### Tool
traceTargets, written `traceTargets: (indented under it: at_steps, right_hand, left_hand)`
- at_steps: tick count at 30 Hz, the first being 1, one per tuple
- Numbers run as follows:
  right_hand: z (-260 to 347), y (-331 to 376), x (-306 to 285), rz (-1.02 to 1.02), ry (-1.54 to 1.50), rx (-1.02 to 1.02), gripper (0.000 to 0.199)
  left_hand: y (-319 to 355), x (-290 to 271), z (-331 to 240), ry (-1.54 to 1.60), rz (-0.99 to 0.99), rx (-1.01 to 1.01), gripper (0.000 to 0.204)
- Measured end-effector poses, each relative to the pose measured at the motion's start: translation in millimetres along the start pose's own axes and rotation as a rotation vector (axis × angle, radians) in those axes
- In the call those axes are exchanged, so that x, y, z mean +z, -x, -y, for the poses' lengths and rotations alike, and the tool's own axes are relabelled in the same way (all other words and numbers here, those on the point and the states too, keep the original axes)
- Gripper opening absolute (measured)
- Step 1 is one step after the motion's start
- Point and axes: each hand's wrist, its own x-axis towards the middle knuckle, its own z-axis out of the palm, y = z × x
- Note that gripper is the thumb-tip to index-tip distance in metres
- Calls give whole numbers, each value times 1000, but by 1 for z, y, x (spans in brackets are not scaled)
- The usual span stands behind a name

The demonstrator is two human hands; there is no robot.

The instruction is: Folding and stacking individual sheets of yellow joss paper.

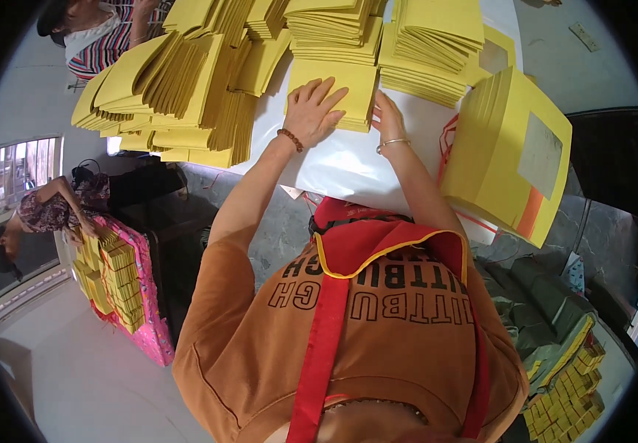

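Note:
A small squared stack of yellow folded paper sheets [359,83] lies on the white-covered table in front of me. My left hand [313,112], with a beaded bracelet at the wrist, rests flat on top of this stack with its fingers spread. Along the stack's right edge is my right hand [390,119], a bangle on its wrist. Its fingers are stretched out and touch or nearly touch the edge. Neither hand grips anything. Directly behind stands a taller yellow paper pile [333,33].
Fanned yellow stacks [164,81] crowd the table's left; another pile [437,37] is behind right. A thick yellow bundle [492,140] stands near the right edge beside red string [448,136]. At far left, a person handles yellow bundles on a pink-covered table [158,332]. Another person sits upper left.

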Motion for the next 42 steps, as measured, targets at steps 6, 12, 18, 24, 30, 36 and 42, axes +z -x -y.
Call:
traceTargets:
  at_steps: [6,12,18,24,30,36,42]
  right_hand:
    - [-19,28,-31,-104,104,28,50]
    - [-16,50,-26,82,544,-203,48]
    - [-25,52,-21,155,642,-353,49]
    - [-30,52,-20,197,748,-341,59]
    - [-12,58,-25,254,742,-266,63]
    - [8,90,-44,195,713,-220,55]
    - [122,198,-61,630,333,-187,43]
  left_hand:
    - [-4,-15,4,57,83,32,51]
    - [-12,-17,11,28,103,45,61]
    - [-11,-16,11,-6,106,60,60]
    - [-7,-5,14,-45,95,53,60]
    - [-10,-10,12,-85,123,97,62]
    - [-10,-13,11,-71,124,96,65]
    - [-12,-20,12,-48,141,86,71]
